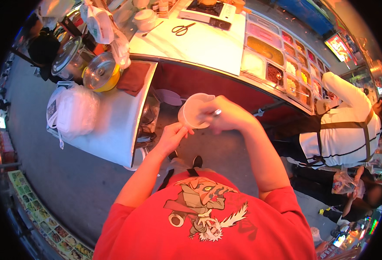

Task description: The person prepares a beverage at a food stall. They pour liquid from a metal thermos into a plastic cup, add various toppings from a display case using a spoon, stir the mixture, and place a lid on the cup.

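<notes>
My left hand (173,138) pinches the near edge of a translucent plastic jug (191,105), which is tilted in front of my body. The jug has a spout-like lip at its far side. Over its mouth is my right hand (228,113), with a ring on one finger. Its fingers are motion-blurred and partly overlap the jug's opening, so whether they hold anything is unclear. Beyond the jug, low by the counter, a pale purple plastic dipper (170,97) shows.
Ahead stands a white counter (207,48) with scissors (183,29), a portable gas stove (209,13) and several topping trays (265,50). At left, a metal side table (113,130) bears bagged plastic containers (77,110) and a yellow pot (101,71). A person in white (344,130) is close at right.
</notes>
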Motion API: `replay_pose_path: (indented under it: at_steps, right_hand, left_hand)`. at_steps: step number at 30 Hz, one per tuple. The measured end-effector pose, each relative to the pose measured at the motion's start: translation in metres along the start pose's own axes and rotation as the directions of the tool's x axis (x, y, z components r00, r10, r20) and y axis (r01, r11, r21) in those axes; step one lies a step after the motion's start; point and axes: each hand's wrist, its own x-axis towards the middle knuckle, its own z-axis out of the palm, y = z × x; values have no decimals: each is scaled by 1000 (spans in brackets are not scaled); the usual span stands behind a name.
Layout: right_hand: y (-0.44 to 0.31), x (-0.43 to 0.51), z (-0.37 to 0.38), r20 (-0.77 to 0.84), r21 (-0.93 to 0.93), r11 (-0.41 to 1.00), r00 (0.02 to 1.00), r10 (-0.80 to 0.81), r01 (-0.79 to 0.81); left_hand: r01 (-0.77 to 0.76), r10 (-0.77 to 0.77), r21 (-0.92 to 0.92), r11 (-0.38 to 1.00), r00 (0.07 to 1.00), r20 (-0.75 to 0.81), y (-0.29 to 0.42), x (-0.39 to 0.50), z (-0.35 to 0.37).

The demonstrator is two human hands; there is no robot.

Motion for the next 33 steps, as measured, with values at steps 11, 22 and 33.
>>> replay_pose_path:
  at_steps: [11,22,33]
  right_hand:
    - [0,-23,-22,-137,356,934,988,75,-21]
    - [19,-30,-30,-346,101,942,877,334,-320]
    - [48,-60,-34,-162,654,676,810,564,-340]
  left_hand:
    - [15,-3,-78,997,988,158,18,5,8]
    - [-3,16,-162,987,996,82,19,20,24]
    - [-41,43,-46,998,998,35,15,29,31]
